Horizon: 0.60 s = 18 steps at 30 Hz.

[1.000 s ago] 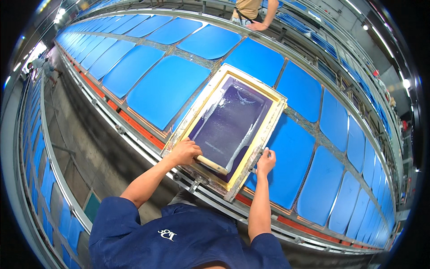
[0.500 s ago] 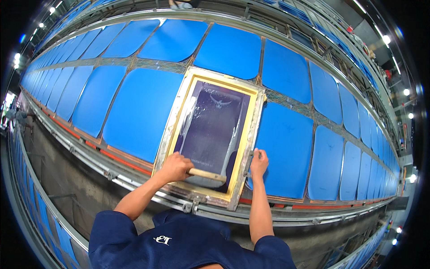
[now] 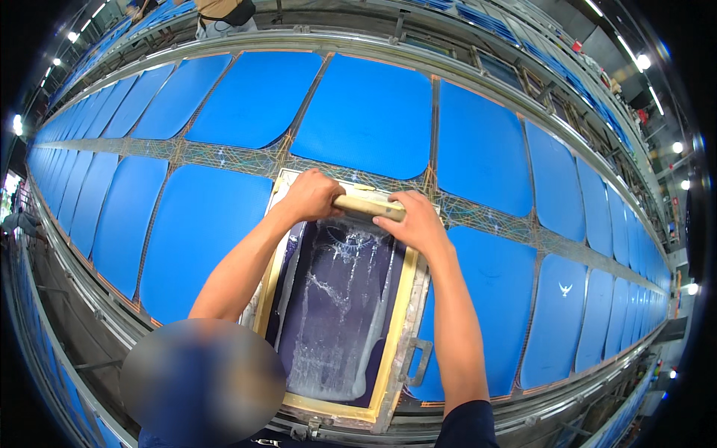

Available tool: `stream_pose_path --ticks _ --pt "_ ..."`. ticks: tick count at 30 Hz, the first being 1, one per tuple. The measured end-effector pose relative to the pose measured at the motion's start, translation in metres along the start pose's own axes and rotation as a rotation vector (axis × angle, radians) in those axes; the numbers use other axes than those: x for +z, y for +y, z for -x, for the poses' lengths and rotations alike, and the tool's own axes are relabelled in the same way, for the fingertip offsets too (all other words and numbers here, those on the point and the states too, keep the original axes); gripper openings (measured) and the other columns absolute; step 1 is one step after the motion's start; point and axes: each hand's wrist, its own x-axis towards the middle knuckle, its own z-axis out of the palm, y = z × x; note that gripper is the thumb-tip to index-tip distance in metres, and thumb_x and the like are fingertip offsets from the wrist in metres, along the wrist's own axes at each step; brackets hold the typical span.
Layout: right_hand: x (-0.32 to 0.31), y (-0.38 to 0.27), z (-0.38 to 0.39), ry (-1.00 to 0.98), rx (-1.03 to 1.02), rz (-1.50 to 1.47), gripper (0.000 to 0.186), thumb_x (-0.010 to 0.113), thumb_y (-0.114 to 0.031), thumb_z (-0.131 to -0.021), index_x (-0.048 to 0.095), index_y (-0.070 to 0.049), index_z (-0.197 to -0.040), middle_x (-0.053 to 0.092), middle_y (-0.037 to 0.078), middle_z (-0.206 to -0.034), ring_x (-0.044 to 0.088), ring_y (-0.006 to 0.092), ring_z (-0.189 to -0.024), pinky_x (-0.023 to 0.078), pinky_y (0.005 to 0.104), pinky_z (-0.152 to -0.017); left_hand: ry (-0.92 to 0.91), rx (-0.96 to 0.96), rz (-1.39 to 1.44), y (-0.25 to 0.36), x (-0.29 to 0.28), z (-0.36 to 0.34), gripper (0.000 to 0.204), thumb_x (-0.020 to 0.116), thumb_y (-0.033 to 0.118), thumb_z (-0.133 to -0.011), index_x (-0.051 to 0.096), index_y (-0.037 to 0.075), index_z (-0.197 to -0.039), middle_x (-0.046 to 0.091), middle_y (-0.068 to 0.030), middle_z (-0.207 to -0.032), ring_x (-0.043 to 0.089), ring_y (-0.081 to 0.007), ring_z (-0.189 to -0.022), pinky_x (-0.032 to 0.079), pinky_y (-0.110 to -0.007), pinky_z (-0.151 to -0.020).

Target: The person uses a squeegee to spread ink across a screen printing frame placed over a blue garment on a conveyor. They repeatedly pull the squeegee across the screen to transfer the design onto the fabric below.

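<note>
A silk-screen printing frame (image 3: 409, 328) with yellow-taped inner edges lies on the long table in front of me. Its dark purple mesh (image 3: 336, 276) carries wet, whitish streaks and a pale curved emblem near the far end. Across that far end sits a squeegee (image 3: 364, 207) with a pale wooden grip. My left hand (image 3: 310, 197) is closed around its left part. On its right end, my right hand (image 3: 417, 222) grips with fingers over the top and thumb on the near side. The squeegee's blade is mostly hidden. A metal handle (image 3: 420, 361) projects from the frame's right side.
Bright blue panels (image 3: 366, 116) with rounded corners lie in two rows along the table. One panel (image 3: 553, 313) on the right bears a white emblem. A metal rail (image 3: 366, 33) runs along the far edge. Another person (image 3: 224, 16) stands beyond it.
The squeegee has gone from the frame's near end to its far end. My right hand has left the frame's right side and now grips the squeegee too. More whitish streaks cover the mesh.
</note>
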Motion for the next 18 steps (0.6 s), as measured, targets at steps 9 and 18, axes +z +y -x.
stream_pose_path --ticks 9,18 --pt "0.046 0.001 0.035 -0.079 0.012 0.161 0.030 0.085 -0.025 -0.074 0.076 -0.006 -0.095 0.073 0.020 -0.088 0.068 0.0389 -0.090 0.052 0.0477 -0.083 0.086 -0.021 0.027 0.023 0.020 0.043 0.029 0.088 0.035 -0.063 0.074 0.014 -0.078 0.071 -0.0095 -0.075 0.069 -0.0358 -0.072 0.054 -0.047 -0.067" --pt "0.090 -0.111 0.301 -0.164 -0.054 0.150 0.042 0.084 -0.012 -0.061 0.074 -0.010 -0.101 0.071 0.009 -0.091 0.065 0.0289 -0.092 0.052 0.0429 -0.083 0.076 -0.045 0.115 0.185 0.014 0.307 0.010 0.072 0.008 -0.065 0.070 0.013 -0.073 0.067 -0.0045 -0.074 0.064 -0.0252 -0.070 0.047 -0.040 -0.074"
